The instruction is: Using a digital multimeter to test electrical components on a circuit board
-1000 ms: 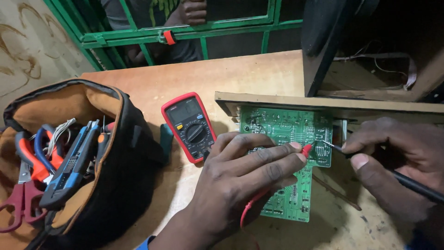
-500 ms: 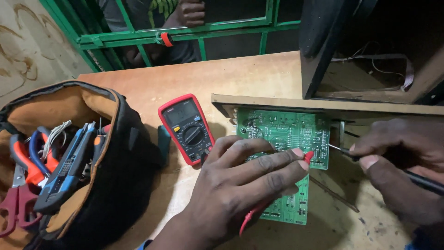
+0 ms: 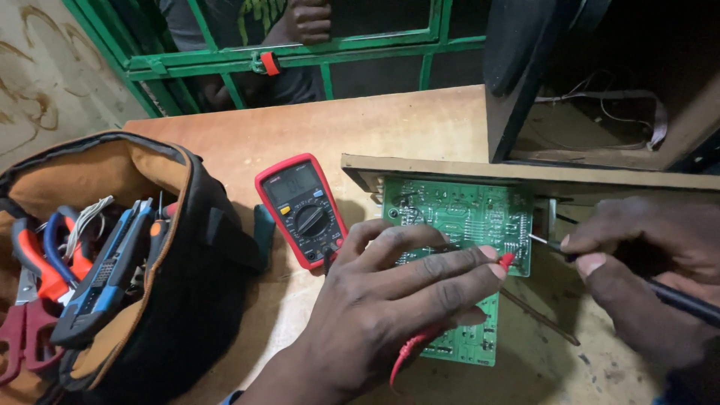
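A green circuit board lies on the wooden table, fixed under a wooden panel. My left hand rests on the board and holds a red probe with its tip against the board's right part. My right hand holds a black probe whose metal tip touches the board's right edge. A red multimeter with a dark dial lies just left of the board.
An open tool bag with pliers, cutters and screwdrivers stands at the left. A dark open cabinet sits at the back right. Behind green bars another person's hand shows.
The view has shifted slightly. Both hands keep their probes on the board's right edge with only small movement.
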